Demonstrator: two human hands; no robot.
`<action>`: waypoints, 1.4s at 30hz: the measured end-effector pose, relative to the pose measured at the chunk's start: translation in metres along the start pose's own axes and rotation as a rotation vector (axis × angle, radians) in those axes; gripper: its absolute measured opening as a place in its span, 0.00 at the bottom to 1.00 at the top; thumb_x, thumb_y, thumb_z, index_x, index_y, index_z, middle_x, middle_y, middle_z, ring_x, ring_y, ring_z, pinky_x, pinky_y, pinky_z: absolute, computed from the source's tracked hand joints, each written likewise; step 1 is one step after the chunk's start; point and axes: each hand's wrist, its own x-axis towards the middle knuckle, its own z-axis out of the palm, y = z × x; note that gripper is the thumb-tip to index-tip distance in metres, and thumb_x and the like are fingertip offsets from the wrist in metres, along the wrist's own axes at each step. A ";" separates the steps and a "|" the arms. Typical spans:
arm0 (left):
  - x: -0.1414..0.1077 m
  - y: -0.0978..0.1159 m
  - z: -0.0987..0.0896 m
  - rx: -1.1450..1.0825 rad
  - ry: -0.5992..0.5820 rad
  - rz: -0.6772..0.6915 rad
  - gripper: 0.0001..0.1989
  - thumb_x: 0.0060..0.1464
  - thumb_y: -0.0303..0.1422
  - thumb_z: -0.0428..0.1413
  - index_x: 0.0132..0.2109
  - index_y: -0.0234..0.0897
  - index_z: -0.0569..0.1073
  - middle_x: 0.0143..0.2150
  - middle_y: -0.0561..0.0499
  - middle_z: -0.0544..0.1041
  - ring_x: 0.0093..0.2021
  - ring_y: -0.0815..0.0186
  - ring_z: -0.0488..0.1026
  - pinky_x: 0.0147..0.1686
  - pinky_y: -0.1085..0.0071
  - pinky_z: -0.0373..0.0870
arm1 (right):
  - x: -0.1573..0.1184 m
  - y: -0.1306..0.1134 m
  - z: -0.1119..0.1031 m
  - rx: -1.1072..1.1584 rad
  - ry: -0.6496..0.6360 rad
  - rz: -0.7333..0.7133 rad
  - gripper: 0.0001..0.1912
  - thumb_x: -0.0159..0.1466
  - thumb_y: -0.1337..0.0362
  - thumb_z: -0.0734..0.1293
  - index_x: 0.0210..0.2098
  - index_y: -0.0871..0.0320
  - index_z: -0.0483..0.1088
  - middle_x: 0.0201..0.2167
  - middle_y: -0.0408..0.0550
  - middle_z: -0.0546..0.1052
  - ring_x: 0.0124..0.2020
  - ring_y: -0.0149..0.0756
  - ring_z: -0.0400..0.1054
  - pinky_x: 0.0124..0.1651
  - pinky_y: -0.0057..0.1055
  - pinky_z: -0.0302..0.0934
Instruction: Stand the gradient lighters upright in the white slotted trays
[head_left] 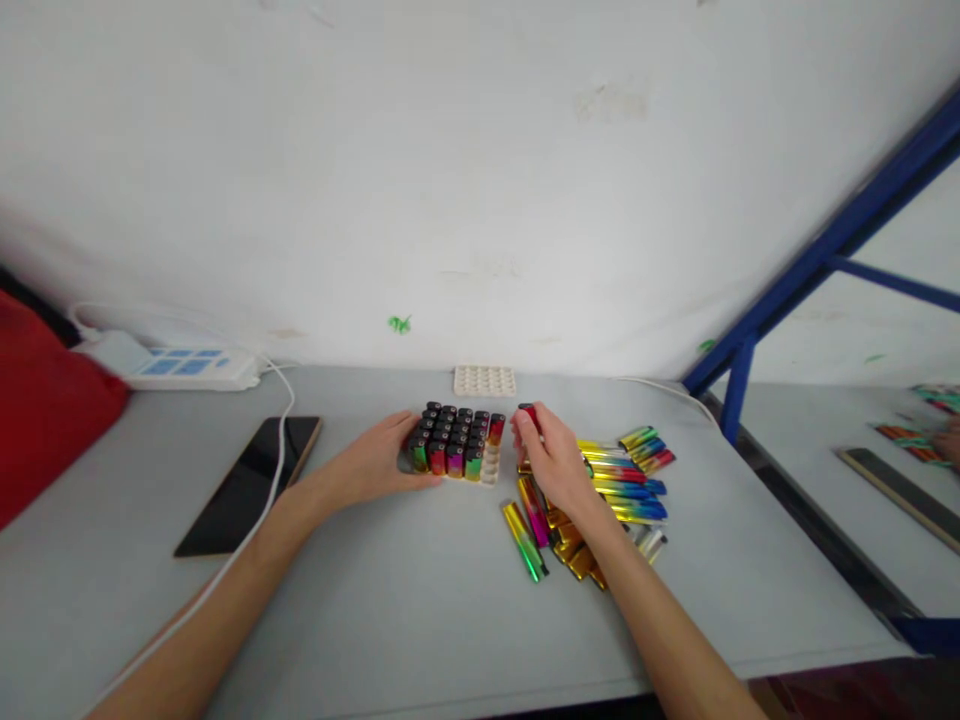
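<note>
A white tray stands on the table with several upright lighters in its holes, their black tops upward. Empty holes show along its right side. My left hand grips the left end of the tray, thumb along the front and fingers round the back. Just right of the tray, my right hand is closed on a lighter with a dark red end showing above the fingers. Below and beside this hand lies a loose pile of shiny lighters in gold, blue, green and red, partly hidden by my right forearm.
A second white tray with holes lies against the wall. On the left are a dark tablet, a white cable crossing it, and a power strip. A blue metal frame stands right; another person's hand shows beyond it.
</note>
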 end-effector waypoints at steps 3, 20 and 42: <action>0.000 0.000 0.001 0.019 -0.011 0.016 0.30 0.53 0.53 0.69 0.56 0.38 0.80 0.62 0.37 0.84 0.65 0.42 0.79 0.68 0.52 0.75 | 0.000 0.001 -0.005 -0.146 -0.020 -0.153 0.22 0.81 0.46 0.57 0.34 0.49 0.62 0.36 0.50 0.76 0.41 0.45 0.73 0.46 0.39 0.65; -0.001 0.002 0.002 0.036 0.010 0.020 0.31 0.51 0.51 0.71 0.59 0.43 0.80 0.61 0.40 0.84 0.65 0.41 0.79 0.71 0.51 0.73 | 0.001 0.013 0.001 -0.476 -0.275 -0.155 0.16 0.84 0.53 0.61 0.45 0.53 0.74 0.40 0.53 0.85 0.38 0.47 0.78 0.42 0.38 0.64; 0.002 0.003 0.000 0.045 0.022 0.021 0.31 0.50 0.55 0.67 0.55 0.43 0.81 0.59 0.39 0.85 0.61 0.38 0.81 0.64 0.50 0.80 | 0.016 0.064 -0.070 -0.541 -0.097 -0.086 0.11 0.80 0.62 0.66 0.45 0.56 0.81 0.42 0.53 0.84 0.45 0.46 0.77 0.53 0.40 0.67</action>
